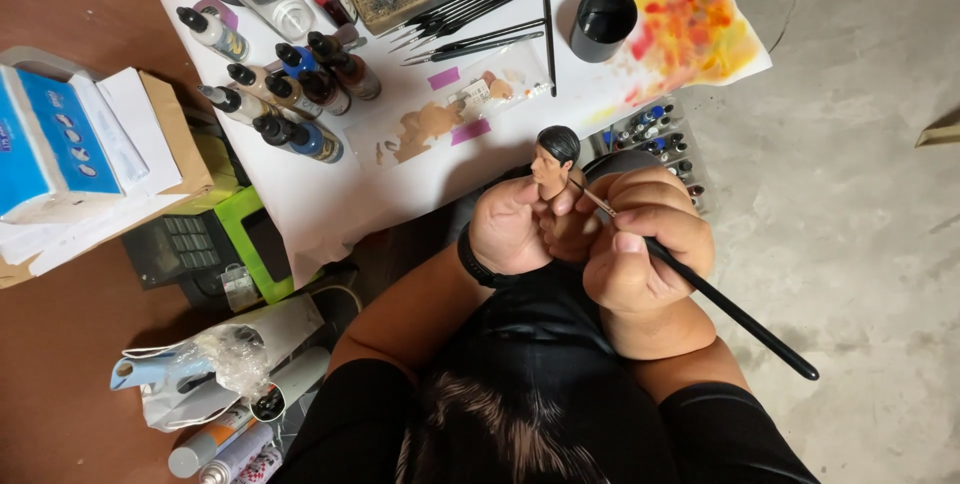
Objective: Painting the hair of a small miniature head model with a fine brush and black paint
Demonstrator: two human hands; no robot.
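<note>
The left hand grips a miniature head, its hair already black. The right hand pinches a fine paintbrush, its tip at the still-unfinished face.

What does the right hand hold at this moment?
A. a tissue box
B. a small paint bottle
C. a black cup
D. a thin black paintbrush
D: the right hand grips a thin black paintbrush, its tip at the small figure head held by the left hand.
</note>
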